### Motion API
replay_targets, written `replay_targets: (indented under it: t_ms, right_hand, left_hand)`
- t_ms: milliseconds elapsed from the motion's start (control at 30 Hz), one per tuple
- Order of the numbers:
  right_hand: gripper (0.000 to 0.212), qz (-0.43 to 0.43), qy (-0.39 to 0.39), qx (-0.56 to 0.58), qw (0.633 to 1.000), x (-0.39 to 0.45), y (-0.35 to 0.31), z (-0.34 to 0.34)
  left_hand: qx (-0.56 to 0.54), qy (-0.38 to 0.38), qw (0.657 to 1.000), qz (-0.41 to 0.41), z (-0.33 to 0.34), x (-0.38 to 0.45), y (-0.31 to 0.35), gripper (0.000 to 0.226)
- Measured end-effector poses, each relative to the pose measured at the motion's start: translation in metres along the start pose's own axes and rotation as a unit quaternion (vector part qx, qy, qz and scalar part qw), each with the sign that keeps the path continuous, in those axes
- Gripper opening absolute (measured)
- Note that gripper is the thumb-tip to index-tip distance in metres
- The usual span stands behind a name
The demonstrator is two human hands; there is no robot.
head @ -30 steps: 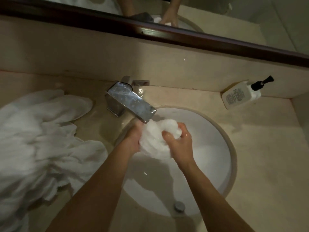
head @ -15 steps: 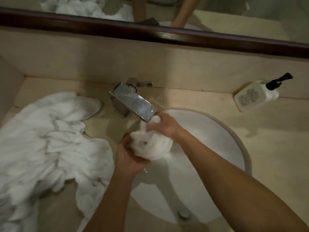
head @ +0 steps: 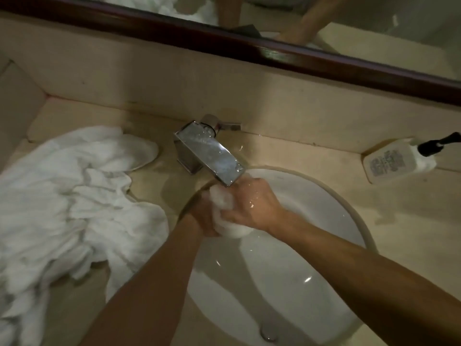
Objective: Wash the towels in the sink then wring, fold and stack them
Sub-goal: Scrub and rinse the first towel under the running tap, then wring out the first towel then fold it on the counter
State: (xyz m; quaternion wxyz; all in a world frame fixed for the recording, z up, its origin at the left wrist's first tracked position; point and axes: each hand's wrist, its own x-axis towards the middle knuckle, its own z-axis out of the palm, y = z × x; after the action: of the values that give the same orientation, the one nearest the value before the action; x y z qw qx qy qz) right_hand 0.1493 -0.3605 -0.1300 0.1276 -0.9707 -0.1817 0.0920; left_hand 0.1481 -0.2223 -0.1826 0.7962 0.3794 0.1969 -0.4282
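A small white towel (head: 230,227) is bunched tight between both hands over the white sink (head: 331,245), just under the spout of the chrome tap (head: 212,156). My right hand (head: 252,206) grips the towel from above and the right, wet and shiny. On the left, my left hand (head: 203,216) grips it lower down and is partly hidden behind the towel. A heap of crumpled white towels (head: 69,203) lies on the counter left of the sink.
A white soap pump bottle (head: 399,161) with a black nozzle lies on the beige counter at the right. The drain (head: 268,334) shows at the sink's near end. A dark-framed mirror (head: 249,48) runs along the wall behind the tap.
My right hand has crossed over the top of the towel toward the tap while my left dropped below it, twisting the towel into a tighter bunch. The view has shifted to the right.
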Motion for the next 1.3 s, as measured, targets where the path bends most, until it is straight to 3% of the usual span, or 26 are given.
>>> replay_targets:
  t_ms: [33, 133, 200, 267, 333, 400, 467, 667, 700, 767, 800, 833, 900, 1033, 1200, 1267, 1300]
  right_hand:
    - [0.048, -0.009, 0.012, 0.012, 1.000, -0.004, 0.003, -0.001]
    - [0.059, 0.027, 0.021, 0.098, 0.995, -0.022, 0.008, -0.007]
    - [0.053, 0.122, 0.053, 0.196, 0.971, -0.041, 0.013, -0.007]
    - [0.032, 0.240, 0.106, 0.338, 0.904, -0.061, 0.015, -0.006]
    - [0.025, 0.324, 0.150, 0.430, 0.829, -0.079, 0.015, -0.001]
    - [0.023, 0.377, 0.163, 0.464, 0.785, -0.091, 0.015, 0.001]
    - [0.025, 0.395, 0.162, 0.456, 0.781, -0.101, 0.012, -0.001]
    - [0.020, 0.351, 0.171, 0.409, 0.825, -0.111, 0.011, -0.022]
    - [0.020, 0.347, 0.176, 0.407, 0.826, -0.111, 0.012, -0.027]
    - [0.020, 0.344, 0.187, 0.414, 0.821, -0.112, 0.012, -0.037]
    - [0.022, 0.342, 0.189, 0.420, 0.819, -0.113, 0.012, -0.042]
    - [0.024, 0.339, 0.188, 0.423, 0.819, -0.113, 0.013, -0.045]
    - [0.027, 0.332, 0.187, 0.430, 0.819, -0.113, 0.015, -0.053]
    - [0.030, 0.337, 0.201, 0.478, 0.786, -0.111, 0.021, -0.065]
    - [0.020, 0.384, 0.225, 0.600, 0.665, -0.123, 0.032, -0.068]
    - [0.019, 0.387, 0.237, 0.631, 0.629, -0.130, 0.034, -0.069]
    - [0.017, 0.388, 0.246, 0.641, 0.614, -0.134, 0.036, -0.068]
  left_hand:
    - [0.003, -0.053, 0.999, 0.011, 0.001, 0.002, 0.002, 0.024]
    - [-0.005, 0.040, 0.999, -0.037, 0.009, 0.006, 0.005, 0.046]
    - [0.036, 0.092, 0.995, -0.011, 0.015, 0.004, -0.004, 0.056]
    - [0.131, 0.177, 0.975, 0.010, 0.025, -0.008, -0.014, 0.048]
    - [0.259, 0.239, 0.935, 0.025, 0.036, -0.025, -0.017, 0.049]
    - [0.484, 0.240, 0.840, 0.054, 0.046, -0.041, -0.012, 0.046]
    - [0.640, 0.222, 0.731, 0.081, 0.063, -0.059, -0.002, 0.044]
    - [0.667, 0.127, 0.678, 0.281, 0.125, -0.082, 0.033, 0.026]
    - [0.680, 0.130, 0.643, 0.328, 0.132, -0.081, 0.042, 0.024]
    - [0.756, 0.171, 0.515, 0.367, 0.139, -0.068, 0.063, 0.031]
    - [0.802, 0.204, 0.449, 0.338, 0.138, -0.058, 0.074, 0.041]
    - [0.834, 0.234, 0.407, 0.289, 0.136, -0.048, 0.084, 0.053]
    - [0.855, 0.272, 0.392, 0.201, 0.131, -0.031, 0.103, 0.064]
    - [0.874, 0.262, 0.394, 0.112, 0.128, -0.014, 0.125, 0.047]
    - [0.887, 0.246, 0.336, 0.201, 0.112, -0.032, 0.108, 0.046]
    - [0.878, 0.228, 0.334, 0.254, 0.108, -0.043, 0.099, 0.045]
    - [0.858, 0.204, 0.354, 0.312, 0.109, -0.050, 0.090, 0.049]
